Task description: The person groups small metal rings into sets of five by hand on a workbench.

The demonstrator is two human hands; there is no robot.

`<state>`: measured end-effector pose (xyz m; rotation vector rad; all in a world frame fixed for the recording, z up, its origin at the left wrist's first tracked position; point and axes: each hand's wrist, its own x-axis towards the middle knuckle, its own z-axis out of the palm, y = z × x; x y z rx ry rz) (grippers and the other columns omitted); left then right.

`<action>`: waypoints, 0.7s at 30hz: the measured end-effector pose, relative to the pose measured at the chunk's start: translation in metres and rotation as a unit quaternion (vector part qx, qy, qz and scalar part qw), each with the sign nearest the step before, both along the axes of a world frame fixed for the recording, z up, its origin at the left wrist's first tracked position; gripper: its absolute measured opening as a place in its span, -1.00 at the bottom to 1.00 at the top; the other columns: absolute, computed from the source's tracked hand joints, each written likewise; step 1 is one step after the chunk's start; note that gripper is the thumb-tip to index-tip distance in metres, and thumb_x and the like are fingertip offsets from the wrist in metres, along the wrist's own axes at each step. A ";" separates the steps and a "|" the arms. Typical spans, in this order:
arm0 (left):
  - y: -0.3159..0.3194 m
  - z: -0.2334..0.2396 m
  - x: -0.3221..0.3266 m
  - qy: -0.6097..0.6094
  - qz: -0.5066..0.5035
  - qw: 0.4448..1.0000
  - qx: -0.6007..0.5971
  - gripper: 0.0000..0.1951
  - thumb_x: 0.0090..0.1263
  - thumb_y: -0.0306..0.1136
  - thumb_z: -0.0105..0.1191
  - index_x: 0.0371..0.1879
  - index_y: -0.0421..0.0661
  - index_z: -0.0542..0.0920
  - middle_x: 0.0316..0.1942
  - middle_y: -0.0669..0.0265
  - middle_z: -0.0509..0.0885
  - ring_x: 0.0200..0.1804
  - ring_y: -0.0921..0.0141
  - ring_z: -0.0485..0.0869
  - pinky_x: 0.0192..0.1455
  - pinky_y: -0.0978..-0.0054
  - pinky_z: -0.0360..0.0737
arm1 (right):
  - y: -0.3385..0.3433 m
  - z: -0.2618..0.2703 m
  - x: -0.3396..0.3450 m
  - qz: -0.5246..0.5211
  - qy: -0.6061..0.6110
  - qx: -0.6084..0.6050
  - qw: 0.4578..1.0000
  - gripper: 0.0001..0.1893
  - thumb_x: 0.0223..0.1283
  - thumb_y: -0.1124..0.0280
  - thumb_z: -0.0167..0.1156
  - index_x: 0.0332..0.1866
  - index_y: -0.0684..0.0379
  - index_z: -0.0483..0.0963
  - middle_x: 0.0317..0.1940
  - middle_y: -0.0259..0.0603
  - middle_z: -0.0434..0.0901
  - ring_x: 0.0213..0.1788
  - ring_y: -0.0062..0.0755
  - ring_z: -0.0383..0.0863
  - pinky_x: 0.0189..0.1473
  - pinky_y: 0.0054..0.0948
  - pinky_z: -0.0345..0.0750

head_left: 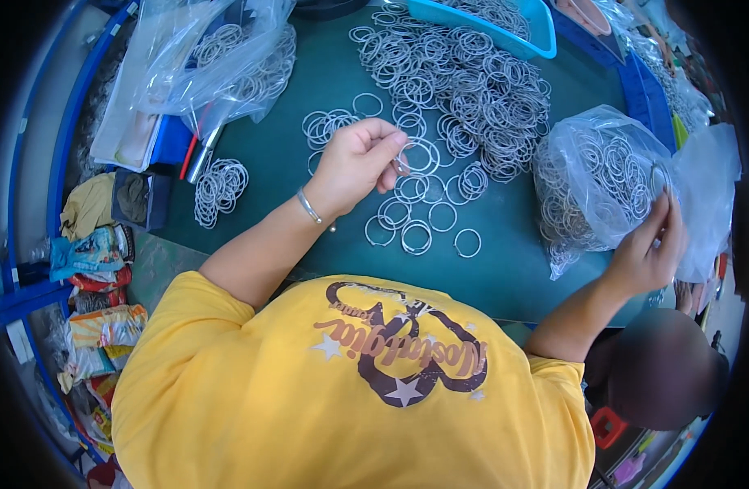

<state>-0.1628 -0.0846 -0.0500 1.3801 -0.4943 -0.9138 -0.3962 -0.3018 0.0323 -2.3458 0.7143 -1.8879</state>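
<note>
My left hand (356,162) is over the middle of the green table, pinching a pair of metal rings (420,156) between thumb and fingers. Loose rings (416,237) lie just below and beside it, some overlapping. On the right, my right hand (652,244) is at the mouth of a clear plastic bag (600,177) filled with similar rings. Its fingertips are closed on what looks like a metal ring (660,176), partly blurred against the plastic. Beyond both hands spreads a large heap of rings (460,85).
A turquoise plastic basket (490,30) of rings stands behind the heap. Another clear bag (227,67) of rings sits at the back left, near a red pen (190,156) and a ring bundle (221,191). Blue bins (646,101) line the right. A person (661,373) is close at lower right.
</note>
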 end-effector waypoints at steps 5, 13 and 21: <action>0.002 0.001 -0.005 -0.015 -0.019 1.000 -0.010 -0.86 0.44 -0.39 -0.02 -0.30 -0.18 0.55 -0.54 0.34 0.61 -0.63 0.63 0.49 -0.61 0.76 0.39 | 0.017 0.002 0.007 -0.092 0.190 -0.046 0.976 -0.80 -0.01 0.60 0.30 -0.20 0.24 0.62 -0.24 -0.13 0.59 -0.14 -0.26 0.56 -0.14 -0.42 0.52; 0.010 0.015 -0.020 0.060 -0.115 0.991 0.021 -0.76 0.48 -0.29 -0.09 -0.25 -0.20 0.58 -0.57 0.35 0.60 -0.67 0.61 0.50 -0.61 0.74 0.40 | 0.088 -0.048 0.069 0.383 0.233 0.133 0.884 -0.77 -0.02 0.64 0.27 -0.19 0.25 0.57 -0.36 -0.21 0.62 -0.42 -0.35 0.61 -0.36 -0.45 0.56; 0.029 -0.018 0.001 -0.202 0.005 0.979 0.012 -0.88 0.33 -0.42 0.12 -0.22 -0.17 0.60 -0.52 0.45 0.58 -0.58 0.66 0.41 -0.52 0.76 0.34 | -0.023 0.014 -0.001 -0.106 0.130 0.053 0.984 -0.83 0.27 0.47 0.13 -0.12 0.28 0.58 -0.40 -0.19 0.65 -0.44 -0.55 0.57 -0.46 -0.63 0.45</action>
